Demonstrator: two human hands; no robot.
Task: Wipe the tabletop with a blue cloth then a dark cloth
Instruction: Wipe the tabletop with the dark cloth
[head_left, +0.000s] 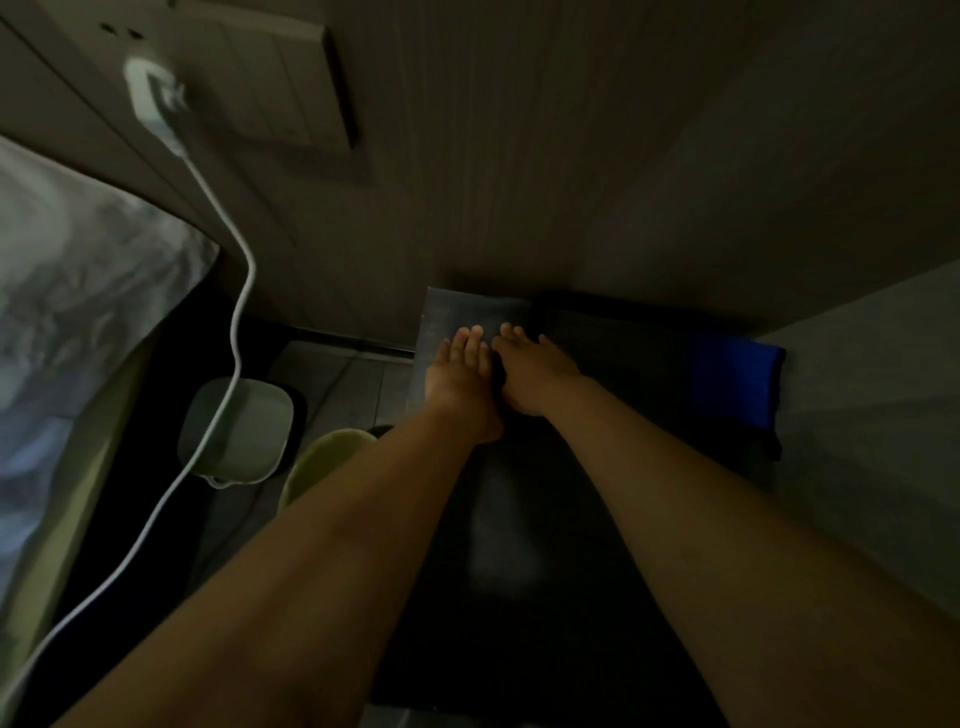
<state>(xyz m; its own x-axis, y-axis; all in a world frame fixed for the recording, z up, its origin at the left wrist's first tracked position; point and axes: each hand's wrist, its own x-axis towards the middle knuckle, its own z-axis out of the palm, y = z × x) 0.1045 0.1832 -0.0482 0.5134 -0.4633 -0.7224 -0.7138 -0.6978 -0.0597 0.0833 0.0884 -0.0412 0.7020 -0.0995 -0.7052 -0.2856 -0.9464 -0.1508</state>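
Grip: your left hand (460, 374) and right hand (535, 374) both lie flat, fingers straight and pointing away from you, holding nothing by curl or pinch. They sit side by side at the far end of the counter (519, 545), inner edges touching.

Dark cloth (500, 371): only a thin black strip shows between the two hands. How far it spreads under the palms cannot be told, as the light is too dim and the counter is dark as well.

Blue cloth (732, 384): folded, on the far right of the counter, against the side wall, well apart from both hands. It rests on something darker that sticks out at its near edge.

Behind your right fingers there is a black rectangular shape, too dim to identify.

Left of the counter:
- white charger (150, 93) on the wall
- its white cable (244, 291) hanging down to the floor
- pale square bin (236, 431) on the tiles
- pale green round object (322, 467), partly hidden by your left forearm
- patterned bed cover (78, 291) at the far left
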